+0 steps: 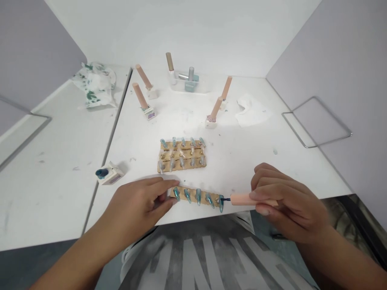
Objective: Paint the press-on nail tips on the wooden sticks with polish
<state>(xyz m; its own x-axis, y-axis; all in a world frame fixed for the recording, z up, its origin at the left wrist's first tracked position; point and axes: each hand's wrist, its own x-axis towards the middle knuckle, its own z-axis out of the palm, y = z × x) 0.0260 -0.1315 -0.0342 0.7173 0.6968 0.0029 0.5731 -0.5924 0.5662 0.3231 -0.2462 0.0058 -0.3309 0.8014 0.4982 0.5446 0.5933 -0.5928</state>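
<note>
My left hand [145,201] pinches the left end of a tan strip [192,195] near the table's front edge. Several blue-green false nails stand on that strip. From the right, my right hand [284,199] holds a polish brush by its peach handle [240,199]. Its dark tip touches the rightmost nail [221,204]. Behind the strip lie three more tan strips [182,154] side by side, with blue nails on the back row and pale, clear ones on the others. An uncapped polish bottle [112,175] with a dark blue neck sits to the left of my left hand.
Peach-capped bottles stand at back left [148,112] and back right [211,121]. A clear tray [201,86] holds bottles at the back. Crumpled, green-stained tissue [98,84] lies far left, white tissue [250,110] to the right. A wire handle [328,141] juts from the right panel.
</note>
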